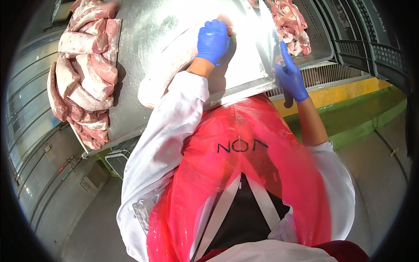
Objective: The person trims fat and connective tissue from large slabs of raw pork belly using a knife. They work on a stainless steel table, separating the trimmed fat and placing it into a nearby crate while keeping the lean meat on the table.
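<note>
A long pale slab of raw meat [168, 65] lies slantwise on the metal work table [131, 39], its far end washed out by glare. My left hand [213, 42], in a blue glove, is closed on the slab's far right part with the fingers curled. To the right, past the table's edge, my blue-gloved right hand [291, 78] grips a knife [269, 32]. Its index finger stretches forward along the knife. The blade points away from me and is partly lost in the glare; the dark handle end shows below the palm.
Several thick meat pieces [89, 65] are heaped along the table's left side. Smaller meat trimmings [290, 28] lie in a grey tray [321, 43] at the far right, with dark perforated crates [375, 48] beyond. A yellow and green ledge [349, 94] runs below the tray.
</note>
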Tool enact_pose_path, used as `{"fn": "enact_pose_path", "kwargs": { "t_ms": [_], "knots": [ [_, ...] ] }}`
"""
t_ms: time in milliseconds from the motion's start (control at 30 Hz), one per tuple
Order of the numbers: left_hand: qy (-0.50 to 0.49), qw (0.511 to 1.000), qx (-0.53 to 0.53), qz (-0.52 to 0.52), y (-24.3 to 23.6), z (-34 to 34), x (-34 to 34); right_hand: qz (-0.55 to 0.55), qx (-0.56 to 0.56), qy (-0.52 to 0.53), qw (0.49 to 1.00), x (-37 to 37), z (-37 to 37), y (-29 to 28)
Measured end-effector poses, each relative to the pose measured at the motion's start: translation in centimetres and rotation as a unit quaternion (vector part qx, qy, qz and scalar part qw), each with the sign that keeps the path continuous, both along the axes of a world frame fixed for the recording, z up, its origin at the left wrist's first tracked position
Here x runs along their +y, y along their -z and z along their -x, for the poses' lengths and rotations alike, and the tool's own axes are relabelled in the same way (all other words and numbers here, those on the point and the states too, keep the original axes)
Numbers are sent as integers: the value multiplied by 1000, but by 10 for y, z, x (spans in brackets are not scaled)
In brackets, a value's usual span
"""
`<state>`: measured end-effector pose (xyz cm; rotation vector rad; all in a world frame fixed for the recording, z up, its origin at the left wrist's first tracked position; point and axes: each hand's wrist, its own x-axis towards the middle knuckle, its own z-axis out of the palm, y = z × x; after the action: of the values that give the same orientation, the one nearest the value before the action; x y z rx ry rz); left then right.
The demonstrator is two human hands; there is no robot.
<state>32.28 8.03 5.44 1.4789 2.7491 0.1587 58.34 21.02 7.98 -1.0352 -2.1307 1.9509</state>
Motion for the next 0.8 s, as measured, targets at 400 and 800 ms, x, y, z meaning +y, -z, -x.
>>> {"fn": "enact_pose_path", "kwargs": {
  "t_ms": [400,800],
  "knots": [
    [-207,943,-230,-120,-36,28,-18,-122,126,-64,982,-14,83,30],
    [-224,916,-239,-233,-21,32,-26,11,25,-224,974,-31,93,-15]
  ]
}}
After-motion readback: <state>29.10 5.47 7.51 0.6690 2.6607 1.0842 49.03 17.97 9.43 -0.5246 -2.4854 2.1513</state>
